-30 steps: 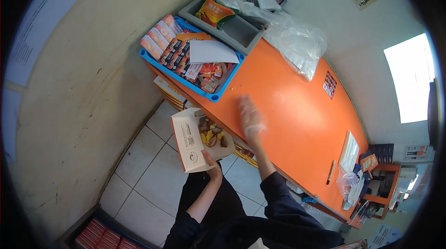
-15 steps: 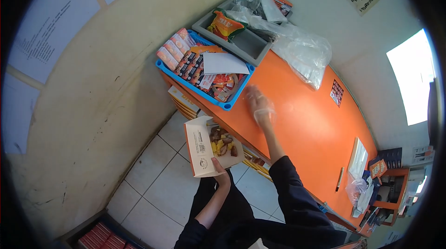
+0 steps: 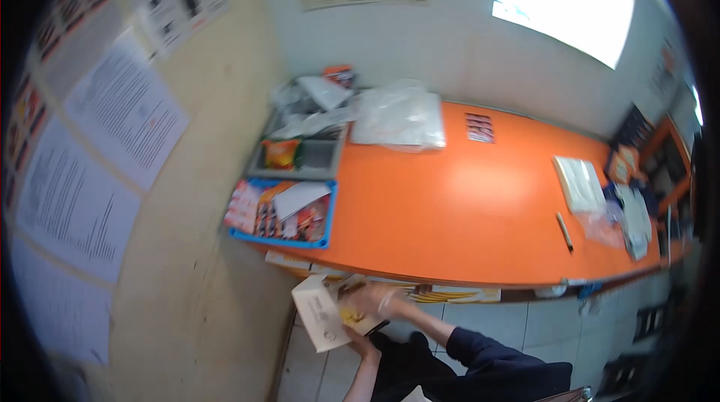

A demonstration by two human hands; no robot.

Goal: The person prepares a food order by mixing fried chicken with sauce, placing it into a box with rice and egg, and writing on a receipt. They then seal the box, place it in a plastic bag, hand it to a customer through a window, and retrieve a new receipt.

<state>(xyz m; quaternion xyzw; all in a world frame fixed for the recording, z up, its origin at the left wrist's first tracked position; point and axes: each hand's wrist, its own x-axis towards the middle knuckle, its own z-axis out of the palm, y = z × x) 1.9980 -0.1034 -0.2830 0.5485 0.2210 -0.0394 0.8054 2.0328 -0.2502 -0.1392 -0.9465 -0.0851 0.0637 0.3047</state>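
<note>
My left hand (image 3: pixel 362 343) grips the lower edge of an open white cardboard food box (image 3: pixel 319 315) with printing on its lid. Yellow food pieces (image 3: pixel 349 316) show inside it; brown pieces beside them are partly covered. Over the box's opening is my right hand (image 3: pixel 369 299), in a clear plastic glove. Its fingers are blurred by motion, so whether they hold any food cannot be made out. Both hands and the box are just in front of the orange table (image 3: pixel 420 214), below its top.
A blue basket (image 3: pixel 334 211) with packets and white paper stands at the table's left end. Behind it is a grey divided tray (image 3: pixel 319 158) with an orange-green bag (image 3: pixel 282 154). Clear plastic bags (image 3: pixel 401 115), a pen (image 3: pixel 564 232) and a plastic-wrapped stack (image 3: pixel 579 183) lie on the table.
My right hand has moved from above the table down to the box's opening. My left hand still holds the box. The head view has turned, showing more of the table and wall.
</note>
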